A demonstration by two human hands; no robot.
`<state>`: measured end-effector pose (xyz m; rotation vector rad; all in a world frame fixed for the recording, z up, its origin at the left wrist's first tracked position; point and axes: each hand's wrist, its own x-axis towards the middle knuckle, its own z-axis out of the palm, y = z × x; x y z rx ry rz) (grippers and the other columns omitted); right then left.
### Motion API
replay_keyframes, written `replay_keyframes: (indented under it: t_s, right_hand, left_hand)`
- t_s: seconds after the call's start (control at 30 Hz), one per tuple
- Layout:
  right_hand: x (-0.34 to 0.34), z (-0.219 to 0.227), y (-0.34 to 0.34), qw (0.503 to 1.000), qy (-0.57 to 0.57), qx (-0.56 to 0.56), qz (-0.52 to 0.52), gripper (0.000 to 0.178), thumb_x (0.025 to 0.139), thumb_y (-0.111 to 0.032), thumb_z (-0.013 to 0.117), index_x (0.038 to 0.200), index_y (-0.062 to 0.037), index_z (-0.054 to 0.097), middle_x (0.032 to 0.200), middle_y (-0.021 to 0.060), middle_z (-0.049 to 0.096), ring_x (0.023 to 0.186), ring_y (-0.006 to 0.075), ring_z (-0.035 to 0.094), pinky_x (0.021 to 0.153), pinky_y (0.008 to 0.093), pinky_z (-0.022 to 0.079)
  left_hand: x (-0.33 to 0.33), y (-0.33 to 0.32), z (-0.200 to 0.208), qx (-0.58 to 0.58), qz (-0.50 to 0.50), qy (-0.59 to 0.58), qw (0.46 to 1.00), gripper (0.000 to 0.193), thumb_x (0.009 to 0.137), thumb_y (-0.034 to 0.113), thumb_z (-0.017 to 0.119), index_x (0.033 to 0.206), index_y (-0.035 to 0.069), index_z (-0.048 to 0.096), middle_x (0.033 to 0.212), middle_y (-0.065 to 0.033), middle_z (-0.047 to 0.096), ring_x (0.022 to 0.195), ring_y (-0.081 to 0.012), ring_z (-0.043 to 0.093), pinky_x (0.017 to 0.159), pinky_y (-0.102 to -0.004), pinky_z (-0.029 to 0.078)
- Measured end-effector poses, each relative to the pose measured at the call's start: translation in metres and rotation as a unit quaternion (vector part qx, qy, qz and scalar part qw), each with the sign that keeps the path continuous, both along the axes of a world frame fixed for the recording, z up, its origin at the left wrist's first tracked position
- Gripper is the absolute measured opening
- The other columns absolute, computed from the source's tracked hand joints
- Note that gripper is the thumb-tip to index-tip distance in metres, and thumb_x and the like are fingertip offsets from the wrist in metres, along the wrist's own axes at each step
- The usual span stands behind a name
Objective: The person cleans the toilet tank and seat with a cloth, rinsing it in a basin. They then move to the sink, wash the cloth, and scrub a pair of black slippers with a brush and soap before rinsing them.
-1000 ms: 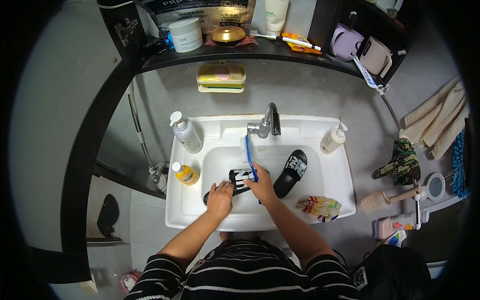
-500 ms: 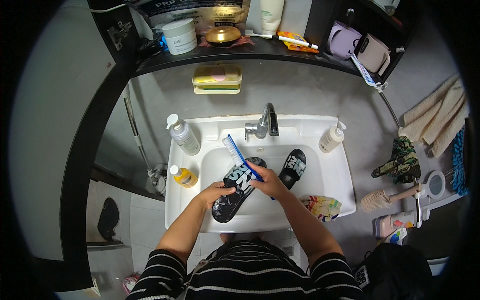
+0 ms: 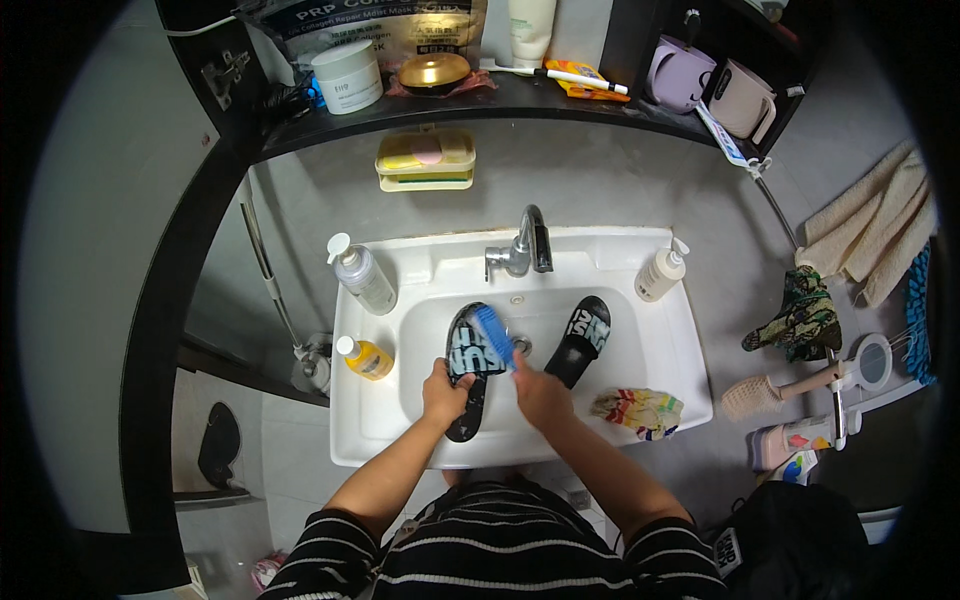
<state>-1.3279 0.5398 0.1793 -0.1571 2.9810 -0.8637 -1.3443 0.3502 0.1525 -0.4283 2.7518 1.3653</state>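
My left hand (image 3: pixel 444 396) grips the side of a black slide sandal (image 3: pixel 466 418) with pale lettering on its strap, holding it over the white sink. In my right hand (image 3: pixel 543 397) is a blue scrubbing brush (image 3: pixel 493 338), slightly blurred, laid against the right edge of the sandal's strap. Its bristles cannot be made out. The matching slide sandal (image 3: pixel 570 359) rests in the basin to the right, toe end away from me. A crumpled, colourful patterned cloth (image 3: pixel 640 409) lies on the sink's near right rim.
Around the white sink (image 3: pixel 345 440) stand a clear pump bottle (image 3: pixel 366 282), a yellow bottle (image 3: pixel 369 361) and a cream pump bottle (image 3: pixel 660 275). The chrome faucet (image 3: pixel 524 250) rises at the back. Above it, a black shelf (image 3: pixel 420 115) holds jars and cups.
The held sandal has turned more upright and shifted slightly. My right hand has swung the brush from above the strap down onto its right side. The other sandal stays put.
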Motion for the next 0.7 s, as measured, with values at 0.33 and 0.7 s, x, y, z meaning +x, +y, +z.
replay_keyframes:
  t_s: [0.33,0.7]
  right_hand:
    - [0.026,0.022,-0.023,0.982,0.058,0.108,0.145,0.046,0.092,-0.029,0.049,0.136,-0.0169,0.044,0.069,0.012,0.058,0.052,0.03,0.06,0.046,0.0428,0.049]
    - [0.006,0.013,-0.004,0.974,0.093,0.166,0.124,0.044,0.092,-0.03,0.051,0.134,-0.0168,0.048,0.068,0.0116,0.059,0.047,0.0271,0.057,0.044,0.0412,0.047]
  left_hand:
    - [-0.006,-0.008,-0.001,-0.093,-0.038,-0.009,0.995,0.034,0.078,0.023,0.069,0.094,0.001,0.048,0.08,-0.0244,0.065,0.08,-0.0418,0.063,0.073,-0.0467,0.05]
    - [0.002,-0.007,0.019,-0.183,-0.1,-0.024,0.978,0.032,0.076,0.02,0.068,0.098,0.003,0.051,0.078,-0.0231,0.065,0.075,-0.0416,0.063,0.07,-0.049,0.05]
